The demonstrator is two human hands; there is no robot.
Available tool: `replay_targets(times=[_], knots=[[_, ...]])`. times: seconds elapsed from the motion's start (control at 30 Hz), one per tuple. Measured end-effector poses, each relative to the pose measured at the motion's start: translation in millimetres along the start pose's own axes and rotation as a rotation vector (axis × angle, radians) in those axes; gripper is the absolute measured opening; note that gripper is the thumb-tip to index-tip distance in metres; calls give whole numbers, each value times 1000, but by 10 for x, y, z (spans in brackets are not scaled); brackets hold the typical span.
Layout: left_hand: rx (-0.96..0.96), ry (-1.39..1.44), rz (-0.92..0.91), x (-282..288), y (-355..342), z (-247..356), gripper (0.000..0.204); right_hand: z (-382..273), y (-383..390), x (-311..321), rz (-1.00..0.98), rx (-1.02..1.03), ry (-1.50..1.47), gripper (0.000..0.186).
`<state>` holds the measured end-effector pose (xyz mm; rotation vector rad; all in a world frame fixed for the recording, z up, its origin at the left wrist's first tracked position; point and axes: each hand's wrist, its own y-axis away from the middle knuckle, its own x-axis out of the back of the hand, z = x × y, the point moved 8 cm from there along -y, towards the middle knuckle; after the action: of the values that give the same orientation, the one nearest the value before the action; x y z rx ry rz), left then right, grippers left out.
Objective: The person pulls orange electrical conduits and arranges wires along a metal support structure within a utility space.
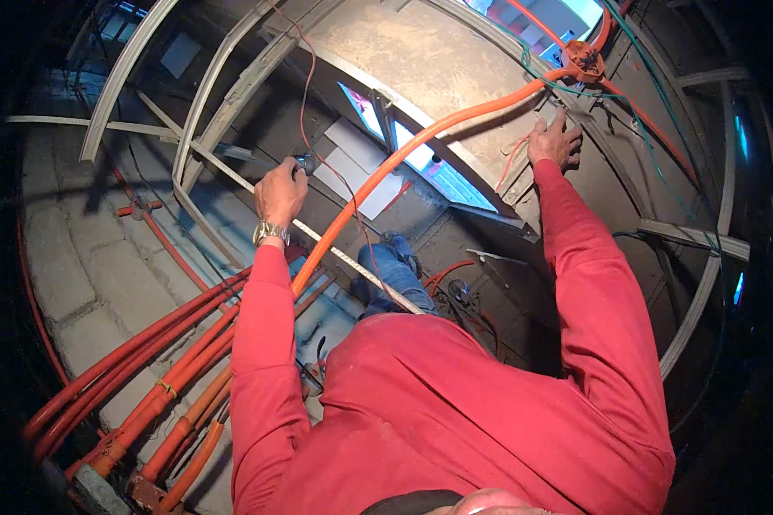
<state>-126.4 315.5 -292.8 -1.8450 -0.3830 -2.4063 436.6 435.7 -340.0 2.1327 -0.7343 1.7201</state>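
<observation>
My left hand (282, 194), with a metal watch (270, 232) at the wrist, is closed around a small dark, shiny object (305, 162) whose kind I cannot make out. A thin red wire (311, 81) hangs down just beyond it. Further right, my right hand (556, 142) rests on the metal frame (524, 176) beside a tan board (434, 64), its fingers apart. A short thin orange wire (512, 160) runs up to its thumb side. Past the fingertips sits an orange octagonal junction box (583, 61).
A thick orange conduit (386, 163) arcs from the junction box down between my arms. Several red and orange conduits (159, 378) run along the block wall (116, 279) at left. Light metal studs (223, 112) cross the upper left. Green wires (653, 86) dangle at right.
</observation>
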Motion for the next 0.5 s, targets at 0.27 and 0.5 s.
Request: replay_targets(times=[0.27, 0.5], knots=[[0, 26, 14, -13, -6, -24, 26, 11, -19, -32, -5, 9, 13, 63], [-16, 25, 25, 25, 16, 27, 26, 31, -18, -49, 8, 18, 17, 64]])
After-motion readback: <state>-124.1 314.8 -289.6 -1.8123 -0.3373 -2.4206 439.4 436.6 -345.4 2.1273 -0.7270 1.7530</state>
